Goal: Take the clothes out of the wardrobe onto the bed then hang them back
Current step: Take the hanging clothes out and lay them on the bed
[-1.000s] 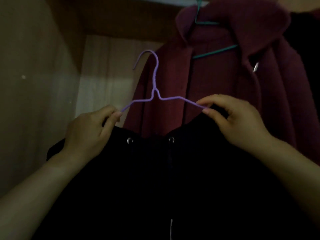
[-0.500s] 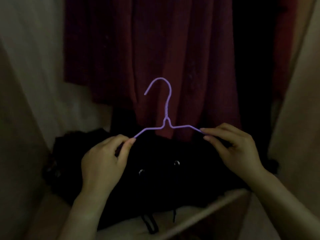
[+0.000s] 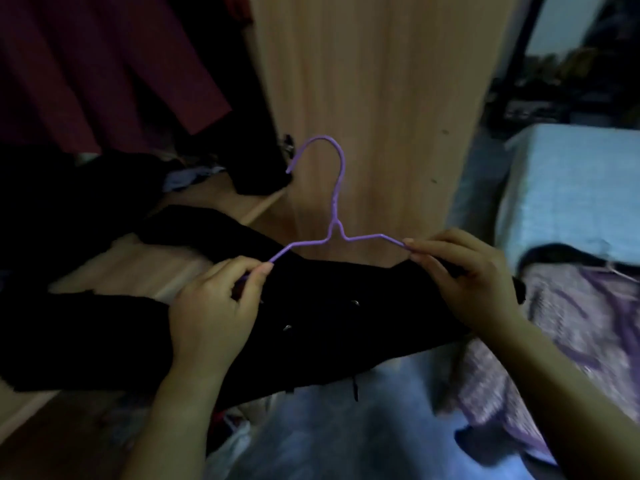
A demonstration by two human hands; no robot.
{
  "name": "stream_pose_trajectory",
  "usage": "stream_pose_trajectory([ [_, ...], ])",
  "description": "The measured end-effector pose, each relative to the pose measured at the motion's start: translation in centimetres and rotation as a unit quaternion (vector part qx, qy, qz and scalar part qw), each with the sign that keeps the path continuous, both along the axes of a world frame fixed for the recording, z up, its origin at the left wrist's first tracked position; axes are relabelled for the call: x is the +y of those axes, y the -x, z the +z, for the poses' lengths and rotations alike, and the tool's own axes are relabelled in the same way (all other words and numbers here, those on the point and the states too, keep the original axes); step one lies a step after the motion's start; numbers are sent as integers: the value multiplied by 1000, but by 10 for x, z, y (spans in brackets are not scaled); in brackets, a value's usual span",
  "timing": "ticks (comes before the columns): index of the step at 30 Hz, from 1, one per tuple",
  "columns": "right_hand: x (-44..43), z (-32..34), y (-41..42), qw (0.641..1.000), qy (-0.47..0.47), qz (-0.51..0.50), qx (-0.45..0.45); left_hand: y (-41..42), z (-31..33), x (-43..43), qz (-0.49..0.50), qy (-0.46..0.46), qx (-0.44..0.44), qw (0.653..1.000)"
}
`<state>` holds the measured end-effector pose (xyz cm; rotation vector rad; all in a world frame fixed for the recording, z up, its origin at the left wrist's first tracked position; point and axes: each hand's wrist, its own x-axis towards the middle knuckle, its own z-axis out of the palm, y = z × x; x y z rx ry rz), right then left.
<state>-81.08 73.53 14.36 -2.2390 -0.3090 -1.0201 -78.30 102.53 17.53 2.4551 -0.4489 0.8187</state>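
The view has swung right since a moment ago: the red coat that filled the background now hangs off at the upper left, and the wooden wardrobe door [image 3: 374,98] stands dead centre. At far left, the red garment [image 3: 104,64] hangs inside the wardrobe over dark clothes piled on the shelf. The left hand [image 3: 214,317] pinches the left arm of the purple hanger [image 3: 334,216], thumb and forefinger closed on the wire. The hanger sits upright, hook up and curling left, its long axis running left to right between both hands. The black garment [image 3: 329,313] drapes from it, below the fingers. The right hand [image 3: 464,278] clamps the hanger's right arm the same way. At far right lies the bed [image 3: 571,202], with a purple patterned cloth [image 3: 571,323] near it.
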Motion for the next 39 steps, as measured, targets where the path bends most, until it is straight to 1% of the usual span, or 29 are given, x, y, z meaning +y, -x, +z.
stream_pose_trajectory([
  [4,-75,-23,92,997,-15,-73,21,43,-17,-86,-96,6,40,995],
  [7,-145,-36,166,987,-19,-151,48,79,-29,-169,-146,-9,36,989],
  [11,-234,-38,267,969,-34,-238,61,128,-40,-289,-226,-17,47,973],
  [13,-270,-36,310,959,-38,-275,61,149,-44,-341,-275,-11,52,960],
  [16,-310,-32,361,938,-31,-340,61,173,-49,-403,-366,8,85,927],
  [19,-343,-30,391,922,-27,-383,50,185,-50,-453,-414,8,84,907],
  [23,-387,-27,391,913,-28,-407,32,177,-41,-508,-447,16,55,893],
  [27,-436,-16,350,923,-26,-383,21,143,-37,-549,-430,37,54,900],
  [30,-475,-11,304,927,-21,-373,24,106,-39,-582,-409,52,82,907],
  [33,-512,-18,262,927,-37,-370,51,65,-49,-618,-415,57,139,898],
  [36,-549,-42,226,928,-68,-355,91,24,-72,-654,-420,13,181,889],
  [39,-585,-74,194,922,-99,-344,148,-15,-104,-686,-443,-60,212,869],
])
